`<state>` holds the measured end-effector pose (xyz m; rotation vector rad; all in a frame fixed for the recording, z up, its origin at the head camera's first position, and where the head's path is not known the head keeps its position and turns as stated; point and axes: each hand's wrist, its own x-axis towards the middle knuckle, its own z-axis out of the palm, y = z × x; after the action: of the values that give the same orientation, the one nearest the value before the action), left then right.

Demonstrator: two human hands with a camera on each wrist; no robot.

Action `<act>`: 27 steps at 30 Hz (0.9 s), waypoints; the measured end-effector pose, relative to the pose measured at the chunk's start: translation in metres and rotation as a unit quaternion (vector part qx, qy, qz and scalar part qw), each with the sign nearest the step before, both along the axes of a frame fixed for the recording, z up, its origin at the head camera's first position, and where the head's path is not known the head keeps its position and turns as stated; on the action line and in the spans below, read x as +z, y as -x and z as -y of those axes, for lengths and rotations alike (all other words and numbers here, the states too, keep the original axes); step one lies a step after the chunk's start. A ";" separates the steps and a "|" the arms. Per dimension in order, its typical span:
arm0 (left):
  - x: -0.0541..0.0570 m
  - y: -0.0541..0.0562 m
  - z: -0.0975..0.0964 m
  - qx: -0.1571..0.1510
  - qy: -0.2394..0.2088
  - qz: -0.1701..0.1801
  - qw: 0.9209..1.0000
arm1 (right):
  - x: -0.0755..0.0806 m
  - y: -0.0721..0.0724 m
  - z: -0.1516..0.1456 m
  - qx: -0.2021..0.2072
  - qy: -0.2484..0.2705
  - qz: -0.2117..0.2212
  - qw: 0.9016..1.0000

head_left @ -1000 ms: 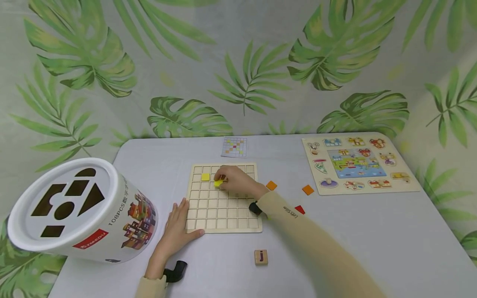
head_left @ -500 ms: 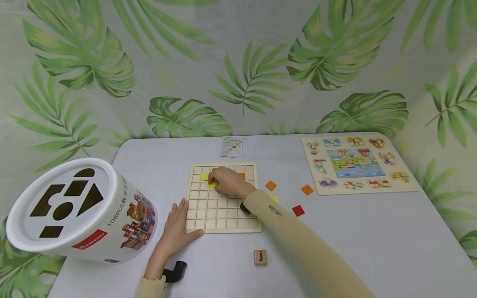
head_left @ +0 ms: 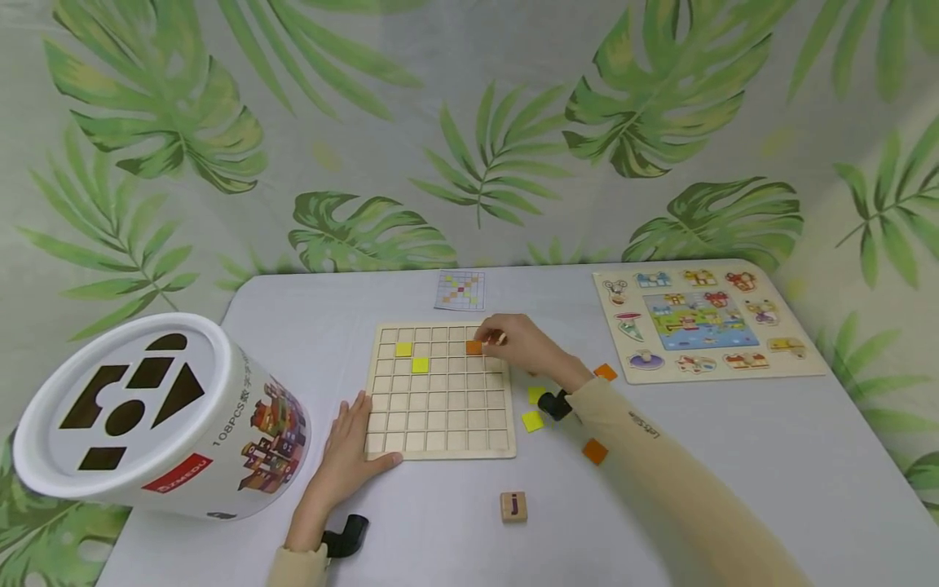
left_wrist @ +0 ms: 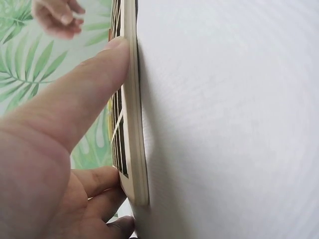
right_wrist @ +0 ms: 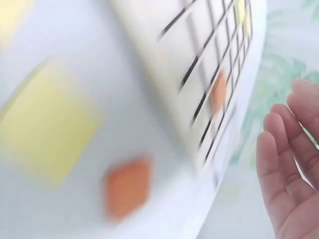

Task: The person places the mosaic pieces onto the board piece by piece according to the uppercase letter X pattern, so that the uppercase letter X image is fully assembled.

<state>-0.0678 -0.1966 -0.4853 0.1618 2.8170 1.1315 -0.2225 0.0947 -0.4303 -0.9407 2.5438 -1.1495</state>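
Observation:
A pale wooden grid board (head_left: 436, 416) lies on the table in the head view. Two yellow tiles (head_left: 403, 349) sit diagonally in its upper left squares, and an orange tile (head_left: 473, 348) lies in an upper right square. My left hand (head_left: 350, 452) rests along the board's lower left corner, its thumb (left_wrist: 84, 89) touching the front edge and its fingers at the left side. Over the board's right edge is my right hand (head_left: 524, 342), beside the orange tile. In the right wrist view that hand's fingers (right_wrist: 279, 154) are extended, slightly bent, with nothing in them.
Loose yellow tiles (head_left: 532, 421) and orange tiles (head_left: 595, 451) lie right of the board; the right arm covers part of that area. A pattern card (head_left: 460, 291) lies behind it. A picture puzzle (head_left: 638, 363), lettered block (head_left: 513, 507) and large white tub (head_left: 264, 456) stand around.
The right hand has let go of the second yellow tile, which now lies in a square. It has moved right across the board. The left hand has stayed in place.

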 end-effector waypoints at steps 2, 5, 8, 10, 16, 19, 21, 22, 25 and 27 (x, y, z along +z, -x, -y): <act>0.000 -0.001 0.001 0.001 0.000 -0.002 1.000 | 0.000 -0.002 -0.019 -0.020 -0.007 -0.007 1.000; 0.000 -0.001 0.001 0.003 0.002 -0.005 1.000 | -0.003 -0.006 -0.043 -0.051 -0.021 -0.006 0.998; -0.001 -0.001 0.001 0.004 0.003 -0.005 1.000 | -0.009 -0.009 -0.059 -0.064 -0.040 -0.003 0.997; -0.001 -0.001 0.001 0.004 0.002 -0.005 1.000 | -0.013 -0.011 -0.065 -0.066 -0.052 0.000 0.996; -0.001 -0.001 0.001 0.002 0.002 -0.009 1.000 | -0.024 -0.012 -0.069 -0.057 -0.068 0.018 0.996; -0.001 -0.001 0.001 0.001 0.002 -0.007 1.000 | -0.028 -0.012 -0.065 -0.059 -0.081 0.021 0.995; -0.001 -0.001 0.000 0.001 0.001 -0.006 1.000 | -0.028 -0.013 -0.063 -0.061 -0.094 0.016 0.994; -0.001 -0.001 0.000 0.001 0.001 -0.006 1.000 | -0.028 -0.013 -0.062 -0.061 -0.101 0.011 0.993; 0.000 -0.001 0.000 0.000 0.001 -0.006 1.000 | -0.029 -0.013 -0.059 -0.059 -0.120 -0.006 0.991; -0.001 0.000 0.000 0.000 0.003 -0.006 1.000 | -0.029 -0.013 -0.058 -0.060 -0.125 -0.009 0.990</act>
<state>-0.0674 -0.1966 -0.4858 0.1676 2.8296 1.1263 -0.2094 0.1528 -0.4595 -0.7490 2.7094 -0.8258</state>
